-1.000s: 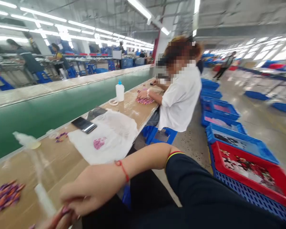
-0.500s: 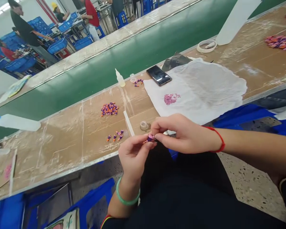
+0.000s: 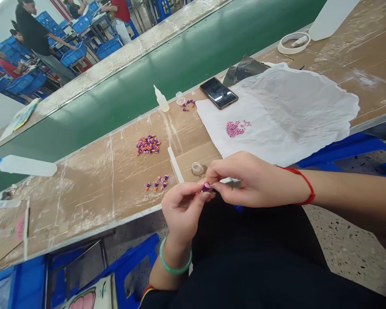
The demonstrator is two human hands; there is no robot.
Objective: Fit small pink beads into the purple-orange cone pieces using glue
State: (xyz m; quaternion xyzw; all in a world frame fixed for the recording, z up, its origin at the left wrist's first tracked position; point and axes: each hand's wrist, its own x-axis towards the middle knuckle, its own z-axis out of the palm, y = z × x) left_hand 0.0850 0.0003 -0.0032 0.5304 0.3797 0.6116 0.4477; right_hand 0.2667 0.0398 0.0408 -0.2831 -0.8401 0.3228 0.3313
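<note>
My left hand [image 3: 182,210], a green bangle at its wrist, pinches a small purple and pink piece [image 3: 206,187] between thumb and fingertips. My right hand [image 3: 252,178], with a red cord bracelet, is closed in a pinch against that piece's right side; whatever its fingertips hold is too small to make out. A greyish flat thing [image 3: 232,182] shows beside the right fingers. Just beyond the hands sits a small clear round pot [image 3: 197,168], with a white strip [image 3: 175,165] to its left. Several purple and orange pieces [image 3: 157,183] lie on the table left of the hands.
A heap of purple and orange pieces [image 3: 148,144] lies farther back. Pink beads [image 3: 237,128] rest on a white cloth [image 3: 276,124] beside a phone [image 3: 219,92]. A dropper bottle [image 3: 161,99] and a tape roll [image 3: 294,42] stand near the green belt [image 3: 122,92]. Other people work beyond it.
The camera view has shifted slightly. Both hands keep their pinch at the small piece, and more of the greyish flat thing shows beside the right fingers.
</note>
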